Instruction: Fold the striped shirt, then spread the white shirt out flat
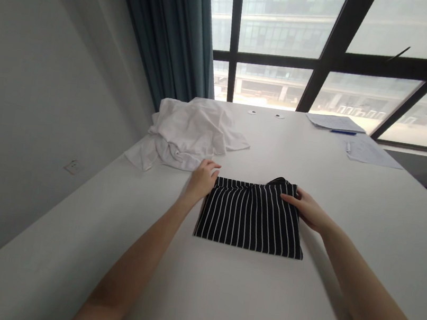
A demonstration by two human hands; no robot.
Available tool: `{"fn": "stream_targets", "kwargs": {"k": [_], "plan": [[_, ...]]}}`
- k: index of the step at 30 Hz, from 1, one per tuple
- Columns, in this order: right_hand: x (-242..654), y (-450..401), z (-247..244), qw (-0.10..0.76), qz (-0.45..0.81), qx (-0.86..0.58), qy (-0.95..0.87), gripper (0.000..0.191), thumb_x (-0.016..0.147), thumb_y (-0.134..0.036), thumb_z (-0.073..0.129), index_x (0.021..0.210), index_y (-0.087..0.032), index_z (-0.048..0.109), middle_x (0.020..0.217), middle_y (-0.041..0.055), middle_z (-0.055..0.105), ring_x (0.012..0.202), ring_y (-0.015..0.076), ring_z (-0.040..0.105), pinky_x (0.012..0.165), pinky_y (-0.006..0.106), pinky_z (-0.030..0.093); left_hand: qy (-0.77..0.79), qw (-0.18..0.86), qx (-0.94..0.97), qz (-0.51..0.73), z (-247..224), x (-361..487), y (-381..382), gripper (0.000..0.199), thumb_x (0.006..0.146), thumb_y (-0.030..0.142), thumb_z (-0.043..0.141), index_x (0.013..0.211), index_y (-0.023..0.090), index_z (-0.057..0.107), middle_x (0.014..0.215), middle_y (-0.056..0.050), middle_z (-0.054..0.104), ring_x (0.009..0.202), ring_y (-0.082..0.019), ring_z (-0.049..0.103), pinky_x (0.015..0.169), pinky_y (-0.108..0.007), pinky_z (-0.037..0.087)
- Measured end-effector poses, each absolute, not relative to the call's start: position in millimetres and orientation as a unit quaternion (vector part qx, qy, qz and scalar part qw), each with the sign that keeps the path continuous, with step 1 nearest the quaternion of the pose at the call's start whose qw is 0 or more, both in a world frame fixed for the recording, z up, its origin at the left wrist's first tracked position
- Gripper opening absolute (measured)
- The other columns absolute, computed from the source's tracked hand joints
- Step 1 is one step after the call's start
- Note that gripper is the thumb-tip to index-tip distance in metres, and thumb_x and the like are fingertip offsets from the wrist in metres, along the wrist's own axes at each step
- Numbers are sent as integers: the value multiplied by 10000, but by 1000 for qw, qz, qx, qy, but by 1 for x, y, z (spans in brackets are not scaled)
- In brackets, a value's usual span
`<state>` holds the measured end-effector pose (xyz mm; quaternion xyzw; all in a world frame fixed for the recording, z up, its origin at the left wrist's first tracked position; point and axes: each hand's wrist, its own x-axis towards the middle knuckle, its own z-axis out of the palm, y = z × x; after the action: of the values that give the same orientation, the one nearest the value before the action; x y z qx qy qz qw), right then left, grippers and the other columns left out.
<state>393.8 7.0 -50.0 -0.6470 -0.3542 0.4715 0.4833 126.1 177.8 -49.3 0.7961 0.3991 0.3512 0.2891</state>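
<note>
A black garment with thin white stripes [255, 219] lies folded into a flat, wide shape on the white table [216, 299]. Its top edge is slightly gathered, and a loose dark fold sticks up near the top right. My left hand [203, 180] rests at the upper left corner, fingers and thumb a little apart, the thumb touching the cloth's edge. At the upper right corner my right hand [306, 207] grips the garment, thumb on top and the other fingers mostly hidden behind the cloth.
A crumpled white cloth [191, 132] lies beyond my left hand. Papers [335, 122] and a blue pen [343, 132] lie at the far right, with another sheet [375, 153] nearer. Two small white round pieces [280, 116] sit by the far edge. A wall [45, 103] borders the left.
</note>
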Motion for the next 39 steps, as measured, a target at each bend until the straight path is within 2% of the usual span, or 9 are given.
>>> {"fn": "stream_targets", "kwargs": {"k": [5, 8, 11, 19, 26, 29, 34, 36, 39], "plan": [[395, 7, -51, 471, 440, -660, -386, 402, 691, -325, 789, 1025, -220, 591, 1043, 69, 702, 1000, 264, 657, 925, 447, 533, 207, 182, 941, 199, -43, 146, 137, 311, 974, 301, 459, 1229, 185, 595, 1323, -87, 561, 1256, -216, 504, 1097, -389, 367], [400, 6, -54, 472, 414, -670, -395, 398, 673, -335, 797, 1002, -222, 604, 1020, 60, 708, 995, 278, 653, 943, 474, 516, 206, 127, 965, 97, -56, 149, 128, 459, 981, 432, 430, 1393, 232, 455, 1502, -94, 405, 1410, -284, 318, 1151, -531, 234], [406, 4, -55, 472, 426, -665, -392, 395, 654, -348, 808, 972, -219, 613, 1017, 62, 714, 984, 280, 656, 939, 475, 515, 238, 112, 964, 39, -69, 144, 133, 529, 985, 518, 348, 1465, 295, 345, 1561, -70, 310, 1447, -299, 236, 1151, -574, 185], [444, -15, -37, 422, 452, -675, -403, 378, 643, -348, 806, 960, -219, 645, 956, 62, 723, 898, 269, 675, 843, 435, 560, 236, 85, 966, 55, -76, 138, 138, 475, 1024, 425, 255, 1476, 293, 313, 1558, -52, 323, 1443, -223, 264, 1160, -500, 201], [559, -76, -21, 350, 421, -761, -349, 272, 651, -320, 756, 890, -200, 705, 942, 141, 728, 823, 279, 684, 724, 412, 535, 261, 54, 958, 110, -85, 120, 138, 454, 1021, 388, 288, 1451, 260, 356, 1541, -81, 352, 1440, -210, 271, 1163, -470, 216], [604, -97, -28, 346, 322, -818, -327, 295, 667, -332, 714, 932, -202, 694, 953, 183, 718, 811, 308, 681, 695, 452, 519, 278, 60, 951, 123, -90, 117, 140, 441, 1016, 372, 307, 1430, 246, 390, 1526, -85, 377, 1433, -219, 288, 1156, -466, 238], [592, -99, -43, 207, -77, -932, -288, 665, 801, -474, 535, 1340, -84, 520, 1260, 323, 549, 1107, 450, 557, 855, 591, 437, 277, 59, 949, 142, -96, 122, 141, 432, 1009, 371, 322, 1405, 233, 427, 1495, -84, 425, 1410, -221, 330, 1147, -457, 261], [553, -90, -52, 167, -146, -897, -383, 622, 865, -452, 414, 1357, -84, 504, 1312, 282, 534, 1200, 429, 497, 940, 590, 390, 276, 58, 948, 150, -97, 123, 140, 427, 1007, 367, 331, 1392, 222, 447, 1479, -86, 447, 1399, -219, 349, 1148, -448, 264], [486, -74, -70, 138, -123, -846, -499, 531, 920, -461, 325, 1327, -194, 538, 1360, 138, 553, 1277, 339, 455, 1036, 570, 331, 283, 59, 944, 158, -97, 123, 139, 408, 1005, 353, 336, 1370, 229, 472, 1455, -79, 479, 1386, -213, 372, 1145, -438, 272]]}}
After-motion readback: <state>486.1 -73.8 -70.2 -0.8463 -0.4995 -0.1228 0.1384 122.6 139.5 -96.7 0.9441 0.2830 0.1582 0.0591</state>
